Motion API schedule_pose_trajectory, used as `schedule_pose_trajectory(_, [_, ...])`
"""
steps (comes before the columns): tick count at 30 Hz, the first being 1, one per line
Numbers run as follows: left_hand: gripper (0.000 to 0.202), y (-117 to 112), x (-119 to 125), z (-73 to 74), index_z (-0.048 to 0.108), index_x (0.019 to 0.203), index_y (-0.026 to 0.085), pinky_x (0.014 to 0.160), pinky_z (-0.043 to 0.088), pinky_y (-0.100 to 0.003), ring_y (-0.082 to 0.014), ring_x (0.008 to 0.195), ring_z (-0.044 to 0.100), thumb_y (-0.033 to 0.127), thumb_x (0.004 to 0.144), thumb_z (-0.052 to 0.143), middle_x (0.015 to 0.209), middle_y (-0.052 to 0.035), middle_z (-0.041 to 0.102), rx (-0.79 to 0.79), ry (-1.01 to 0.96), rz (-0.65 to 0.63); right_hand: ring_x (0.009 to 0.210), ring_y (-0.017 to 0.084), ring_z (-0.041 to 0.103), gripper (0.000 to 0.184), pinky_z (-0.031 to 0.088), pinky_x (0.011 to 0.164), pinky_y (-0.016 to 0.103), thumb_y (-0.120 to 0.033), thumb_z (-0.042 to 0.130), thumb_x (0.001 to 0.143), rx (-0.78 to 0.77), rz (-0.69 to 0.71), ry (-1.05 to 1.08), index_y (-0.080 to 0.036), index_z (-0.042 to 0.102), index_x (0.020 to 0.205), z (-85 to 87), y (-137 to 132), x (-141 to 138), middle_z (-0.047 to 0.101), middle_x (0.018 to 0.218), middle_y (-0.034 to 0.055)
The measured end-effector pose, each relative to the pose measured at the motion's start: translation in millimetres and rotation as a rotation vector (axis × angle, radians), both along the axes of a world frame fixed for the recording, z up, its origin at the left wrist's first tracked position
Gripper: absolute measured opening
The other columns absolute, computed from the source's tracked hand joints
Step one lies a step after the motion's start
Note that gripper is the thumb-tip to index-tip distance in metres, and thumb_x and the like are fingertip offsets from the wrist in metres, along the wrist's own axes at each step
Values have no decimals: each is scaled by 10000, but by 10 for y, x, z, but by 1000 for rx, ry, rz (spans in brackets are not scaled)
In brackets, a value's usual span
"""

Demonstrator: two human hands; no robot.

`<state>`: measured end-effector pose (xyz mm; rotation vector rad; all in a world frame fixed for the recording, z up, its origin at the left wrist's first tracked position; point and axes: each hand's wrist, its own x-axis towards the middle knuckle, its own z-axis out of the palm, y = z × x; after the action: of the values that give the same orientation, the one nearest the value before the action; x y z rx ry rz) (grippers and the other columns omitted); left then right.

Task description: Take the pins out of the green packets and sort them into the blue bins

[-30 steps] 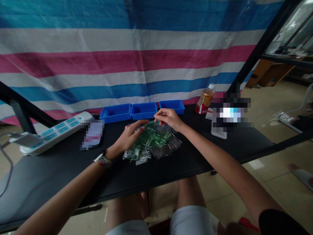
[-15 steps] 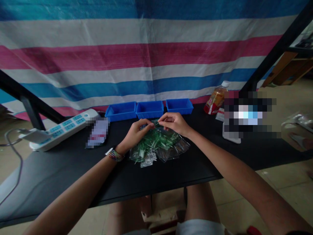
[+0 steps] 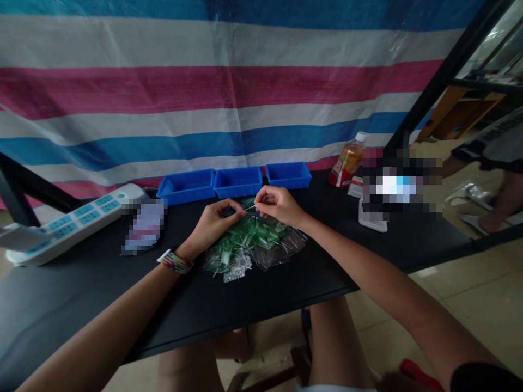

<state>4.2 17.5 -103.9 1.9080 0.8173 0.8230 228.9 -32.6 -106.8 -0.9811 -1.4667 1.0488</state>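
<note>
Above a pile of small green and clear plastic packets [image 3: 249, 237], my left hand [image 3: 216, 224] and my right hand [image 3: 280, 207] are close together. A thin, pale stick-like piece [image 3: 250, 207] spans the short gap between their fingertips. Both hands pinch it, one at each end; what exactly it is, is too small to tell. Clear packets with thin brownish pieces inside [image 3: 272, 253] lie at the pile's right side, and a silvery packet [image 3: 237, 268] lies at its front.
Three blue trays [image 3: 237, 182] line the back of the black table [image 3: 286, 288] before a striped sheet [image 3: 245, 84]. A power strip [image 3: 77, 223] and a blurred-out item [image 3: 145, 226] are left; a drink bottle [image 3: 347, 160] and white object [image 3: 372, 216] right. Another person's leg [image 3: 504, 201] shows far right.
The whole view has swung slightly to the right, so the table's things sit farther left. Another person's legs have come into view at the right. My hands keep their pinch over the pile.
</note>
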Motion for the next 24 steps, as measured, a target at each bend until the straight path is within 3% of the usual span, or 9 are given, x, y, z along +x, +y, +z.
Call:
schedule_pose_trajectory(11, [482,26,-10,2,757,820,187,822,496,-319,-222,846,654,659,892,692,872,-55,749,27,62,-3,753,144,624,99,526,730,304,-251,678,815,182,-98,-114,-201,601,849,-35,-90,-48,651,815,0])
schedule_pose_trajectory(16, [428,17,-10,-14,751,805,189,812,504,-315,-214,829,660,613,857,763,852,-50,741,16,23,-7,787,146,624,63,534,769,314,-247,657,849,250,-125,-191,-208,609,856,-63,-91,-45,663,879,17])
schedule_pose_trajectory(24, [389,-20,-5,-21,731,823,165,797,535,-312,-206,860,687,511,754,894,931,-71,760,-25,-135,43,815,161,637,135,524,770,322,-296,693,843,202,-122,-199,-204,628,918,-83,-110,-43,674,885,25])
